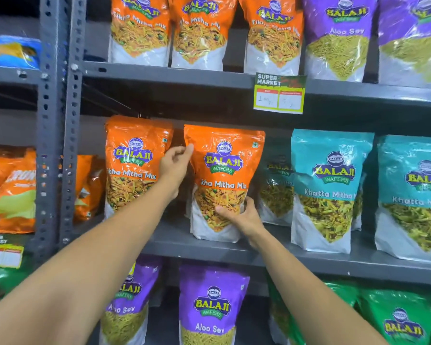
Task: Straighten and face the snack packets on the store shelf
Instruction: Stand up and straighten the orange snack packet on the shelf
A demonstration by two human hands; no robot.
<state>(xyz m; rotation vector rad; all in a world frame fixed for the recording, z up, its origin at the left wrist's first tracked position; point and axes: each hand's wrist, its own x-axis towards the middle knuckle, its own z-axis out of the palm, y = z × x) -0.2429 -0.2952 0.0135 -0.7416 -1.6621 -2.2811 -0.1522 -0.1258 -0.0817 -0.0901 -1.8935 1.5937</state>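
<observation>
An orange Tikha Mitha Mix packet (223, 170) stands upright near the front of the grey middle shelf (209, 247), label facing me. My left hand (176, 168) grips its upper left edge, thumb on the front. My right hand (241, 215) holds its lower right side, thumb across the clear window. A second orange Tikha Mitha Mix packet (132, 165) stands just to the left. To the right stand teal Khatta Mitha packets (329, 190), and one teal packet (275, 185) sits further back.
The upper shelf (174, 77) carries orange and purple Aloo Sev packets (339, 36) and a Super Market price tag (279, 93). Below are purple packets (210, 307) and green packets (398, 319). A perforated steel upright (71, 120) divides off the left bay with orange bags (13, 192).
</observation>
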